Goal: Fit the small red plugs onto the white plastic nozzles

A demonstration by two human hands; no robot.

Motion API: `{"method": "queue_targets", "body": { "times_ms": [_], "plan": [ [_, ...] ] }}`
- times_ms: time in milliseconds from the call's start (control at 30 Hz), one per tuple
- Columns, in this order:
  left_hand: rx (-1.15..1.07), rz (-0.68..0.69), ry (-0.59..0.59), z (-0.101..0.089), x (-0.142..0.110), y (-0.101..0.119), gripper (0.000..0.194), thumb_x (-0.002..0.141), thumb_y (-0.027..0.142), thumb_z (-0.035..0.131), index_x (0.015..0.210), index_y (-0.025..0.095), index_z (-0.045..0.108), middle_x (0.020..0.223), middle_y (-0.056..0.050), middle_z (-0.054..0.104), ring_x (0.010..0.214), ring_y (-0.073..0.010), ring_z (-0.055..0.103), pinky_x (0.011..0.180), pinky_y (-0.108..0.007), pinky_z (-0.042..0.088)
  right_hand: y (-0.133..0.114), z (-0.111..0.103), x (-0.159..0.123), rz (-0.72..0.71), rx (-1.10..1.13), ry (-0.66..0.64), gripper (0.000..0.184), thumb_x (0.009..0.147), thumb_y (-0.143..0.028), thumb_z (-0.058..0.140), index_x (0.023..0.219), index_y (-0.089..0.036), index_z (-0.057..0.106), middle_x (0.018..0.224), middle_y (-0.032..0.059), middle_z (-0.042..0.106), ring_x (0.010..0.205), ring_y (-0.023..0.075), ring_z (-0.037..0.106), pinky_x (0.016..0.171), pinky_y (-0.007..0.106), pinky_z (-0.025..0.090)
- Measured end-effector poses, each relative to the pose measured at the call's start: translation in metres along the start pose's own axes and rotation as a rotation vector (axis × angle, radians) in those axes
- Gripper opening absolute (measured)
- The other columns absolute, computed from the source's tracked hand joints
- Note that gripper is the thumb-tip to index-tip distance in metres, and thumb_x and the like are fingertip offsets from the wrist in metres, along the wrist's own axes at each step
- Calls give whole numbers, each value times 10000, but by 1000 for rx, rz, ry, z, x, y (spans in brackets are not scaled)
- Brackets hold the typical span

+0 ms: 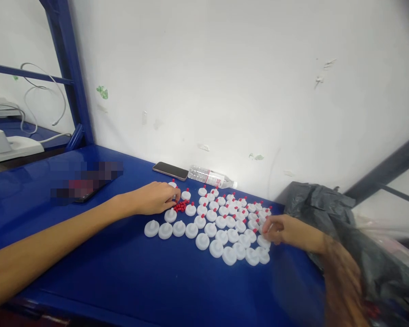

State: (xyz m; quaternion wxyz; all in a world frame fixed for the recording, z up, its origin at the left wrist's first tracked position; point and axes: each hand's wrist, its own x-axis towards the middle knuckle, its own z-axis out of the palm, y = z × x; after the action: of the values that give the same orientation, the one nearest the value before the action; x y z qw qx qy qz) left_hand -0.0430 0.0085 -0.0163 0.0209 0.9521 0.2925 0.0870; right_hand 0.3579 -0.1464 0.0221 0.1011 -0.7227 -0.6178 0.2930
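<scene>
Here on the left, my left hand (155, 198) bends its fingers down beside the little red plastic caps (181, 206) heaped on the blue desk (122, 272); can't tell if they're pinching one. Then round white plastic lids (202, 242), spouts upright. Far right, my right hand (284, 229), half-curled at the lids' edge, grip unclear, well apart from that heap.

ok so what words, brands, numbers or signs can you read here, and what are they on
No text is readable.
Clear plastic bottle: red print on its label, too small and blurred.
Smartphone: dark screen, none visible.
White nozzle caps: none visible.
</scene>
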Motion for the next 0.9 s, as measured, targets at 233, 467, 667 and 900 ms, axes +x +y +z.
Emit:
{"method": "queue_targets", "body": {
  "times_ms": [233,467,667,900],
  "plan": [
    [-31,-32,13,-3,0,2,111,901,231,539,981,241,616,874,-16,727,684,-185,635,606,-283,361,-3,-7,-2,-26,-33,57,288,743,-515,731,853,-249,731,723,4,732,673,166,642,648,275,470],
    [-88,-43,82,-5,1,4,117,878,229,561,967,221,637,913,-19,725,718,-176,647,634,-282,404,-43,3,-9,-145,125,-43,295,704,-436,779,903,-218,779,775,38,770,713,192,681,665,281,519],
    [-119,-22,125,-7,1,4,110,879,236,580,952,220,662,921,-18,741,669,-160,635,619,-272,412,-65,17,-12,-204,87,-62,163,733,-384,736,741,-239,809,628,28,736,572,193,637,541,311,505],
    [-81,18,205,-11,0,8,116,915,255,580,956,210,678,871,-12,749,652,-158,640,606,-280,400,-68,6,-15,-325,-6,242,212,865,-450,652,833,-267,756,948,40,802,870,232,736,714,315,572]
  ]
}}
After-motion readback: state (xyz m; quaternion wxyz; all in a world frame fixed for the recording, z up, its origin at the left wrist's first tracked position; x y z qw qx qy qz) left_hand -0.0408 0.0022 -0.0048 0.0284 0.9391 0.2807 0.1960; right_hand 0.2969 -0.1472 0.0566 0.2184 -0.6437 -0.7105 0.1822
